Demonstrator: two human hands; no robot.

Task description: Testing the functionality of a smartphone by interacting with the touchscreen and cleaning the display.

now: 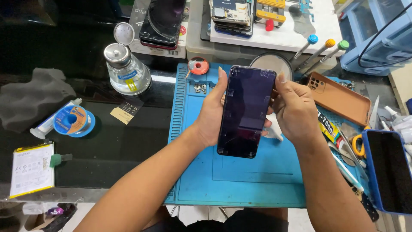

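The left hand grips the dark smartphone along its left edge, with the fingers closed around the side and the index finger stretched up to the top corner, while the right hand holds the right edge with fingers closed, the thumb pressing near the upper right corner. The phone is held upright above the blue silicone mat on the worktop, not touching it. To handle it well here, I think both hands should hold by the frame only and keep even pressure, because the glass looks cracked near the lower left and may break more if the body is bent or squeezed on the face. The screen is off, black and glossy, with some pieces of clear tape or reflections on it; which one I cannot tell. Just beside the right hand lies an orange phone case, and small screws rest on the mat near the left hand. A glass solvent bottle stands well apart, to the left.
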